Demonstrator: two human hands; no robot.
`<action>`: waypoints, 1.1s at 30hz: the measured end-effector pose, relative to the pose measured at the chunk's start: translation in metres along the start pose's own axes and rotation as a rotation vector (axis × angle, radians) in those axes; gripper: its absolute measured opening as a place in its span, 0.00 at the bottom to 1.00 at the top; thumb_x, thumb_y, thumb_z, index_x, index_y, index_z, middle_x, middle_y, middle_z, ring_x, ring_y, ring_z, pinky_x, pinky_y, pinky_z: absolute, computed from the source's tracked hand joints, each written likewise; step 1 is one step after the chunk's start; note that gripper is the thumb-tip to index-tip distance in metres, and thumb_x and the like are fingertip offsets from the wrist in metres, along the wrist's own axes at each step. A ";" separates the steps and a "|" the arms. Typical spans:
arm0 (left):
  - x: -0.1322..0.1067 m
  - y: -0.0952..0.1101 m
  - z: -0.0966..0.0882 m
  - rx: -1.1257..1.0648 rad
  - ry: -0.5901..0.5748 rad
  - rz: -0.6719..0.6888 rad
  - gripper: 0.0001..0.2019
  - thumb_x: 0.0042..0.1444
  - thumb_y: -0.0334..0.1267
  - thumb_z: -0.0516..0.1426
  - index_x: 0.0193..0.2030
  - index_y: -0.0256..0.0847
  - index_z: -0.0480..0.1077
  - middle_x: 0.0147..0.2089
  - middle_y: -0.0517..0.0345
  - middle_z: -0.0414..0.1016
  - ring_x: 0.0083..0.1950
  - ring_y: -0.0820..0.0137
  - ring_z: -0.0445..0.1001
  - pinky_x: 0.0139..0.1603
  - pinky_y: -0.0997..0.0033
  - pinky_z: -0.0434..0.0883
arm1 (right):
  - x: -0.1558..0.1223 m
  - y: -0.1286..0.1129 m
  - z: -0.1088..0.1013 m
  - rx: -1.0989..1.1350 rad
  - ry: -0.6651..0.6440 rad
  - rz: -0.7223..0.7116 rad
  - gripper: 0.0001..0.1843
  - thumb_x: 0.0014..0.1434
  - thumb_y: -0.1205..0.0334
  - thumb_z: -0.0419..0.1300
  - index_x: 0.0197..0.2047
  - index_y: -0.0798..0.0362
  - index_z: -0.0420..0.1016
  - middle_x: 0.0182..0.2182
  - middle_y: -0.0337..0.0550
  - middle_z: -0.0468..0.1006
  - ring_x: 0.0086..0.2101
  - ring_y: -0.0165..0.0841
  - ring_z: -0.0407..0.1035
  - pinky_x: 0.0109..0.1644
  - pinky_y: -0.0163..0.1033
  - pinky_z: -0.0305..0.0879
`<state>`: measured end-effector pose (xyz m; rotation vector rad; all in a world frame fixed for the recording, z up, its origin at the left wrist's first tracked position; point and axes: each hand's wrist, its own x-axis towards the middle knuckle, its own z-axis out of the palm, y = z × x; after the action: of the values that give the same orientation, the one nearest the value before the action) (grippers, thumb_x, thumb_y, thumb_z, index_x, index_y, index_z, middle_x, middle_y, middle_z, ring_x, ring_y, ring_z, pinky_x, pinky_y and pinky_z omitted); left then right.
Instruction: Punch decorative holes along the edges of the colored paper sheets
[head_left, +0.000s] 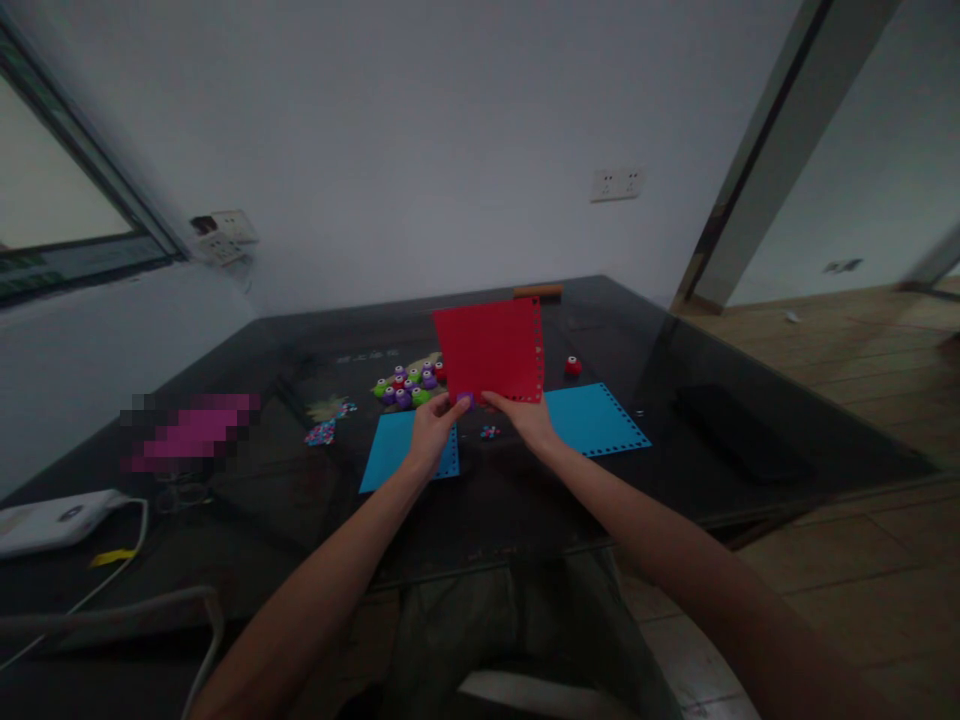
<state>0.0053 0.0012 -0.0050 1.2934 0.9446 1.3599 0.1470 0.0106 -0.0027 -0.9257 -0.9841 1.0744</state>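
Note:
Upright in front of me is a red sheet of paper (491,350) with small holes along its right edge and part of its bottom edge. My left hand (433,428) grips a small purple craft punch (465,401) at the sheet's lower left. My right hand (525,415) pinches the bottom edge of the same sheet, thumb on the near side. Under the hands lie two blue sheets, the left blue sheet (394,445) and the right blue sheet (596,420), both with punched edges. Between them is a little pile of coloured paper bits (490,432).
Several red, purple and green punches (409,385) cluster behind the left blue sheet. One red punch (573,367) stands apart at right. More paper bits (321,433) lie left. A dark case-like object (739,435) rests on the black table (622,320); a white device (56,522) with a cable lies far left.

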 end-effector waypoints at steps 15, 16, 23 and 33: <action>0.003 -0.004 -0.001 0.067 0.009 0.021 0.20 0.47 0.47 0.62 0.45 0.38 0.74 0.47 0.52 0.77 0.52 0.59 0.73 0.54 0.62 0.66 | 0.031 -0.029 -0.044 -0.080 -0.179 0.083 0.17 0.42 0.58 0.69 0.35 0.56 0.76 0.33 0.46 0.81 0.32 0.37 0.75 0.37 0.43 0.74; 0.003 -0.005 -0.002 0.084 0.009 0.023 0.20 0.48 0.48 0.61 0.45 0.38 0.74 0.47 0.52 0.77 0.52 0.59 0.73 0.54 0.62 0.66 | 0.032 -0.029 -0.046 -0.108 -0.200 0.115 0.16 0.41 0.60 0.69 0.35 0.57 0.76 0.32 0.46 0.81 0.30 0.36 0.75 0.34 0.41 0.74; 0.000 -0.007 0.001 0.088 -0.020 -0.003 0.18 0.49 0.47 0.60 0.44 0.38 0.74 0.47 0.52 0.78 0.50 0.58 0.74 0.52 0.59 0.69 | 0.034 -0.025 -0.047 -0.251 -0.181 0.150 0.07 0.45 0.68 0.66 0.30 0.58 0.74 0.26 0.45 0.79 0.24 0.32 0.73 0.28 0.36 0.73; 0.002 -0.015 0.003 0.041 -0.006 -0.065 0.16 0.51 0.44 0.60 0.44 0.36 0.72 0.47 0.49 0.77 0.49 0.62 0.75 0.52 0.63 0.70 | 0.035 -0.028 -0.049 -0.260 -0.184 0.190 0.05 0.47 0.70 0.65 0.31 0.58 0.74 0.25 0.46 0.79 0.24 0.32 0.74 0.29 0.36 0.73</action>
<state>0.0104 0.0060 -0.0191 1.2862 1.0064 1.2919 0.2068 0.0328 0.0160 -1.1650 -1.2271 1.2271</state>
